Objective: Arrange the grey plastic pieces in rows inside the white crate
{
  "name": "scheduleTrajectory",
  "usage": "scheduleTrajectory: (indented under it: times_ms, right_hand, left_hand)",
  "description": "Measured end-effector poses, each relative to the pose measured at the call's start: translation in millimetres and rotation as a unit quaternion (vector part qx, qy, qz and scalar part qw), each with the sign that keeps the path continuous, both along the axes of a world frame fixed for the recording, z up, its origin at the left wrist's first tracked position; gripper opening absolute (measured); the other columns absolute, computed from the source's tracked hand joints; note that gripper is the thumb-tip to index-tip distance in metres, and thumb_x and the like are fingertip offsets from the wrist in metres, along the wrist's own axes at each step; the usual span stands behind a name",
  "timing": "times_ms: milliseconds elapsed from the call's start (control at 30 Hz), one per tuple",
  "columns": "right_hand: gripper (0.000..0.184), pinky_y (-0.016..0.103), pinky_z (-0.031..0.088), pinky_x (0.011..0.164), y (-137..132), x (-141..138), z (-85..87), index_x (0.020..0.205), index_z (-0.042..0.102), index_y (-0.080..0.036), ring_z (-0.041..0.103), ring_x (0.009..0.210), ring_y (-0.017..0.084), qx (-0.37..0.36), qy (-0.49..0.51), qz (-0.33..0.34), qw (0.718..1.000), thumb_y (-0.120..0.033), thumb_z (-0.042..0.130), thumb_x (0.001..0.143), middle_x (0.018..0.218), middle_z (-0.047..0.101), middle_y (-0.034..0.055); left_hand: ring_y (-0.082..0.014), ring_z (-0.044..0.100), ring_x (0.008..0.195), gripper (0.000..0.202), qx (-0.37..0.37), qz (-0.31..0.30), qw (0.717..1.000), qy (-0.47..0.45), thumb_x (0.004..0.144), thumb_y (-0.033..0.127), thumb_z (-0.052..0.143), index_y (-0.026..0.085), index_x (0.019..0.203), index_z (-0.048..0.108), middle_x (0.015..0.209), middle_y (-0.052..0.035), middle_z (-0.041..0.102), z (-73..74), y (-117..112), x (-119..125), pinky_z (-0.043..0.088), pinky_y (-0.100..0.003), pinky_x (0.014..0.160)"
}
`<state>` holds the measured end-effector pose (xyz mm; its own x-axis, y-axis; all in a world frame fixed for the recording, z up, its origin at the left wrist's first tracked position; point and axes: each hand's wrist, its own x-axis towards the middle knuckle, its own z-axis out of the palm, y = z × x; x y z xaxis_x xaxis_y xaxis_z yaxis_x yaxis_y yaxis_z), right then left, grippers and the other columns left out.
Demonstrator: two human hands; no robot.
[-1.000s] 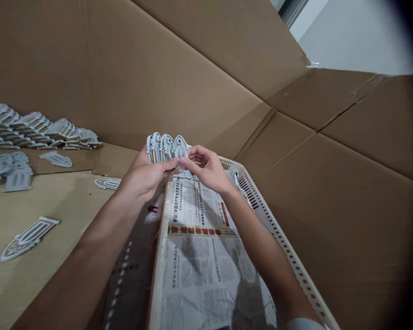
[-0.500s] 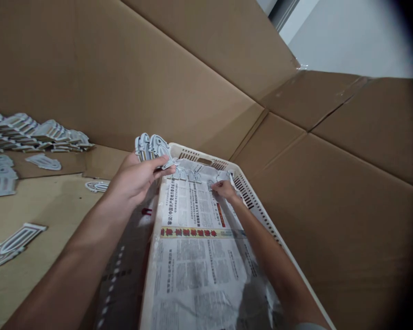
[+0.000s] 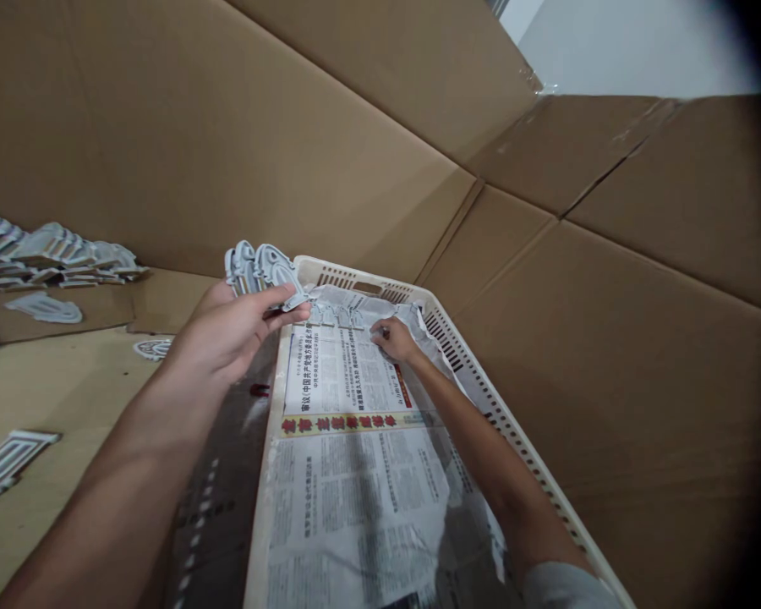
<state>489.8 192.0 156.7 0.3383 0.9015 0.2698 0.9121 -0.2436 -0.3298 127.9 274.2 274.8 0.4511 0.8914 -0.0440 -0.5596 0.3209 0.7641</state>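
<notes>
My left hand (image 3: 238, 330) is closed around several grey-white arch-shaped pieces (image 3: 271, 269), held above the near left corner of a white plastic basket (image 3: 475, 385). Newspaper (image 3: 348, 474) lines the basket. At its far end, a short row of similar pieces (image 3: 350, 317) lies on the paper. Just right of that row, my right hand (image 3: 398, 340) reaches in low over the newspaper, its fingers pinched on a grey arch-shaped piece (image 3: 376, 333) that they partly hide.
Stacked arch-shaped pieces (image 3: 51, 254) stand at the left against a tall cardboard wall (image 3: 260, 144). Loose pieces, including a long one (image 3: 16, 461), lie on the tan board (image 3: 57, 389). Cardboard (image 3: 640, 364) also rises along the basket's right side.
My right hand has shifted left, closer to the row of pieces. My left hand still holds its bunch near the basket corner. The whole view has turned slightly.
</notes>
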Motion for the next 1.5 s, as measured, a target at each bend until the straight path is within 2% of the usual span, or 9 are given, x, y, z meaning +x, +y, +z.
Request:
scheduleTrajectory:
  times_ms: [133, 367, 667, 967, 1067, 1333, 1433, 1500]
  right_hand:
    - [0.016, 0.035, 0.048, 0.098, 1, 1, -3.9, 0.095, 0.079, -0.018, 0.061, 0.094, 0.022, 0.009, 0.001, 0.017, 1.0, -0.013, 0.077, 0.08, 0.102, 0.068, 0.007]
    - [0.024, 0.037, 0.05, 0.097, 15, 3, -9.8, 0.104, 0.075, -0.017, 0.06, 0.089, 0.021, 0.038, 0.007, 0.009, 0.999, -0.01, 0.071, 0.082, 0.106, 0.067, 0.0076]
    - [0.023, 0.037, 0.051, 0.095, 22, 7, -12.9, 0.103, 0.072, -0.018, 0.063, 0.089, 0.021, 0.044, 0.023, -0.001, 0.999, -0.011, 0.074, 0.081, 0.107, 0.071, 0.0071]
    - [0.027, 0.038, 0.054, 0.095, 24, 11, -14.7, 0.105, 0.072, -0.018, 0.064, 0.089, 0.02, 0.045, 0.035, 0.011, 0.998, -0.01, 0.074, 0.079, 0.111, 0.069, 0.007]
    - [0.029, 0.037, 0.055, 0.094, 24, 12, -11.8, 0.104, 0.071, -0.019, 0.064, 0.091, 0.021, 0.044, 0.037, 0.012, 0.998, -0.009, 0.075, 0.077, 0.113, 0.068, 0.0078]
    - [0.026, 0.04, 0.055, 0.094, 22, 6, -1.9, 0.095, 0.071, -0.018, 0.066, 0.086, 0.02, 0.044, 0.054, 0.003, 0.998, -0.005, 0.073, 0.073, 0.102, 0.07, 0.0061]
    - [0.021, 0.04, 0.056, 0.091, 23, -3, 15.0, 0.093, 0.07, -0.018, 0.065, 0.084, 0.021, 0.058, 0.064, 0.002, 0.996, -0.012, 0.077, 0.074, 0.102, 0.071, 0.0066]
    - [0.012, 0.038, 0.055, 0.089, 26, -20, 35.3, 0.095, 0.069, -0.018, 0.066, 0.087, 0.021, 0.08, 0.069, 0.005, 0.994, -0.023, 0.073, 0.085, 0.103, 0.072, 0.0076]
  left_hand:
    - [-0.0193, 0.073, 0.073, 0.016, 0.003, -0.004, 1.0, 0.005, 0.08, -0.005, 0.073, 0.011, 0.08, 0.069, 0.083, -0.0089, 0.074, 2.9, -2, -1, 0.069, -0.029, 0.069]
    - [-0.0177, 0.071, 0.072, 0.016, 0.007, -0.013, 1.0, 0.015, 0.081, -0.006, 0.073, 0.01, 0.081, 0.068, 0.081, -0.007, 0.071, 3.4, -2, -3, 0.068, -0.026, 0.067]
    - [-0.0162, 0.071, 0.071, 0.017, -0.005, -0.02, 0.999, 0.029, 0.084, -0.006, 0.072, 0.01, 0.083, 0.066, 0.079, -0.0054, 0.07, 5.5, -2, -4, 0.067, -0.025, 0.068]
    - [-0.018, 0.077, 0.076, 0.02, -0.01, -0.092, 0.995, 0.047, 0.083, -0.01, 0.068, 0.009, 0.083, 0.067, 0.085, -0.0085, 0.076, 5.9, -9, -6, 0.067, -0.024, 0.077]
    - [-0.018, 0.077, 0.077, 0.02, -0.013, -0.102, 0.994, 0.047, 0.082, -0.011, 0.068, 0.009, 0.083, 0.067, 0.084, -0.0079, 0.076, 6.9, -10, -5, 0.068, -0.025, 0.078]
    - [-0.0187, 0.078, 0.076, 0.019, -0.006, -0.103, 0.993, 0.05, 0.081, -0.009, 0.07, 0.009, 0.08, 0.067, 0.085, -0.0093, 0.077, 8.3, -9, -8, 0.067, -0.025, 0.077]
    - [-0.0183, 0.077, 0.075, 0.018, -0.01, -0.095, 0.994, 0.054, 0.08, -0.009, 0.071, 0.009, 0.081, 0.068, 0.085, -0.0095, 0.078, 6.8, -8, -9, 0.066, -0.026, 0.078]
    - [-0.0182, 0.076, 0.073, 0.016, -0.005, -0.102, 0.993, 0.059, 0.08, -0.006, 0.074, 0.009, 0.082, 0.069, 0.086, -0.01, 0.078, 5.0, -8, -8, 0.065, -0.027, 0.077]
